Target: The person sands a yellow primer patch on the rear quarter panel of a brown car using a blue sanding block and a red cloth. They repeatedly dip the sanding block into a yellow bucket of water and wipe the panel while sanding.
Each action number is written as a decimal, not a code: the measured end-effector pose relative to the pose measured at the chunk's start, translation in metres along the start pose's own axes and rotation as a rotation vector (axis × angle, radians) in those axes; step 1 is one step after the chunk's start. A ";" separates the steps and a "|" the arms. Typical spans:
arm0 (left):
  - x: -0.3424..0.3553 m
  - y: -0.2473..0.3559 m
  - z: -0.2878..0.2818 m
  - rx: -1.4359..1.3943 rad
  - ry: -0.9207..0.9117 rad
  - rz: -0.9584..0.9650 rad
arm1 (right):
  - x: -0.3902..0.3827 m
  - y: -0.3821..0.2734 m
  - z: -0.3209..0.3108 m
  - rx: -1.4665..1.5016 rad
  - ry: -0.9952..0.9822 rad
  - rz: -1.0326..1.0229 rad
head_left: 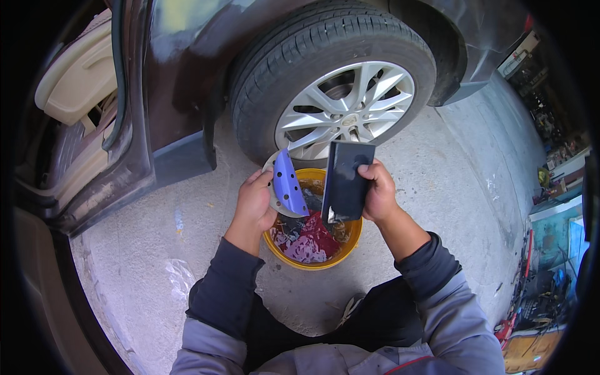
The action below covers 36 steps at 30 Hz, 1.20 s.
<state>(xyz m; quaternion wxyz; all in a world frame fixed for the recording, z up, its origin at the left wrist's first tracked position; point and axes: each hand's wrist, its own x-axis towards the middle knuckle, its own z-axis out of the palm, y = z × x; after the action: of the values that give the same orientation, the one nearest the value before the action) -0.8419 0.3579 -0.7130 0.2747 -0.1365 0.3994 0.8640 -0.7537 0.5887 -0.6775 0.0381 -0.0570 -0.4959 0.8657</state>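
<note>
My left hand (254, 203) is closed on a round sanding disc (289, 187) with a pale grey face and a purple face dotted with holes. Part of the disc is folded over, so its purple side shows. In my right hand (379, 190) is a black, flat rectangular block (347, 181), held upright with the thumb on its near face. Its lower edge has a small pale mark. Both things are over a yellow bucket (354, 245), apart from each other. Inside the bucket lie a wet red cloth (312, 240) and murky liquid.
Just beyond the bucket stands a car wheel (347, 119) with a silver rim. The dark car body (181, 106) has pale patches, and a door stands open at the left. Cluttered shelves (550, 94) and tools line the right. Crumpled clear plastic (180, 278) lies on the concrete floor (144, 250).
</note>
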 end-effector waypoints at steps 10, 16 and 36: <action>-0.001 -0.003 0.003 -0.089 -0.086 -0.008 | -0.008 0.021 0.029 -0.402 -0.105 0.003; -0.007 -0.004 0.006 -0.046 -0.236 -0.033 | 0.010 0.016 0.015 0.074 0.263 0.115; -0.036 -0.042 0.026 1.047 -0.403 0.785 | 0.023 0.029 0.018 -0.346 0.361 0.044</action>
<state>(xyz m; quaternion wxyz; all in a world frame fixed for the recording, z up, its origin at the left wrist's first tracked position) -0.7881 0.3873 -0.7056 0.0397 0.3326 0.7256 0.6011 -0.7790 0.5615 -0.6955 0.0972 -0.2273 -0.6204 0.7443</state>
